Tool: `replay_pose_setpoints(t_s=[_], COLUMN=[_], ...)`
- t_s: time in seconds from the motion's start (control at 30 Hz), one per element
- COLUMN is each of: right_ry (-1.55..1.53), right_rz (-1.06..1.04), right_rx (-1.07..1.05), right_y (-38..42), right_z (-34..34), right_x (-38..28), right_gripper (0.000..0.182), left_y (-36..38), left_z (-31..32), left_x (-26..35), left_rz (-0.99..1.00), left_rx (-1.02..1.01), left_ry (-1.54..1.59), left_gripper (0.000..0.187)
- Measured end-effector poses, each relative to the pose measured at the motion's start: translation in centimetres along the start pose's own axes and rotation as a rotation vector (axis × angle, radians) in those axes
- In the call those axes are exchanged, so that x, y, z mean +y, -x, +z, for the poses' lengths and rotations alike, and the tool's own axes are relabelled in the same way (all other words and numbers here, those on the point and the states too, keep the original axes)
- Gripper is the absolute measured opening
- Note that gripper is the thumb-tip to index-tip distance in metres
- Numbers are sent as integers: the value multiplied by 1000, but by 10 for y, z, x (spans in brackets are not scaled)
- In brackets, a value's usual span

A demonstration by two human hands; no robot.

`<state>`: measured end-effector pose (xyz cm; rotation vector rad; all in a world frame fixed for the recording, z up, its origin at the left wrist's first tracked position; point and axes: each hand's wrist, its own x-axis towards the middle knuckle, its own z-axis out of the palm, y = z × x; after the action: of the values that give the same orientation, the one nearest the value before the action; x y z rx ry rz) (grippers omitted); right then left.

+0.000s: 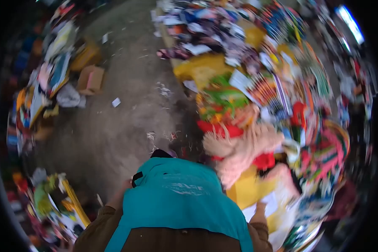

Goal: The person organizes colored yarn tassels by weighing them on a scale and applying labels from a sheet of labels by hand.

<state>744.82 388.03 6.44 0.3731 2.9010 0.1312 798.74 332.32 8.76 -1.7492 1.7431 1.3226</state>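
Motion blurs the whole head view. My right hand [259,213] is low at the right, over the front part of the heaped table. It is at a white sheet of paper [271,202] lying on yellow material [248,187]; I cannot make out whether it grips the sheet. Beside my teal apron [176,201] is my left hand [121,195], its fingers smeared and partly hidden by the cloth. Just ahead of my right hand, a pale pink fringed textile [243,147] hangs at the table's edge, with red cloth [263,161] under it.
Piled textiles, among them a green-and-orange one [222,98] and a striped one [269,92], cover the long table on the right. Bare floor [122,84] with scraps runs along the left. Beyond it are a cardboard box [90,80] and more heaped goods [56,75].
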Motion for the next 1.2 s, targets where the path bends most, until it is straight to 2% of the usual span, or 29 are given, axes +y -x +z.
replay_pose_setpoints(t_s=[0.07,0.13,0.3,0.47,0.57,0.6,0.63,0.67,0.73,0.77,0.83,0.93,1.0,1.03,1.07,1.1,1.13,1.17,1.2], right_ry=[-18,-106,-307,-344,-328,-334,-329,-321,-288,-256,-158,78,272,365,462,517,557,515,220], right_rz=[-118,-285,-675,-905,-996,-1016,-1033,-1048,-1072,-1083,-1096,-1155,-1235,-1322,-1446,-1635,-1846,-1989,-1476], right_rx=[122,114,-231,-581,-688,-725,-743,-762,-801,-817,-842,-869,-861,-836,-798,-716,-593,-478,-545], right_y=[0,8,56,128,162,173,183,193,206,209,203,183,163,152,143,135,128,129,154], right_z=[-2,3,21,10,-9,-12,-15,-18,-15,-10,2,22,23,22,18,19,16,11,-13], right_x=[-68,-157,-403,-613,-715,-743,-774,-805,-864,-892,-944,-1024,-1080,-1117,-1160,-1209,-1265,-1329,-1382], right_gripper=[73,70,61,52,47,46,44,42,39,38,35,31,29,28,27,26,26,25,31], left_y=[1,-4,-75,-218,-325,-277,-331,-374,-430,-444,-453,-523,-539,-547,-543,-526,-531,-527,-523], left_z=[26,32,-14,-140,-220,-296,-311,-322,-349,-373,-431,-474,-501,-507,-517,-532,-529,-520,-515], left_x=[-10,-16,-17,12,46,167,155,168,217,246,308,300,270,250,225,221,188,160,136], left_rz=[-68,-143,-255,-151,100,-163,206,286,648,646,527,557,399,178,191,-58,-323,-370,-420], left_rx=[3,5,27,120,271,104,108,244,472,479,209,211,328,414,380,417,453,433,418], left_ry=[52,88,164,26,-323,-204,-405,-365,69,75,174,152,99,157,440,515,492,596,700], left_gripper=[32,33,37,40,42,33,34,35,34,34,37,38,38,39,39,33,25,21,18])
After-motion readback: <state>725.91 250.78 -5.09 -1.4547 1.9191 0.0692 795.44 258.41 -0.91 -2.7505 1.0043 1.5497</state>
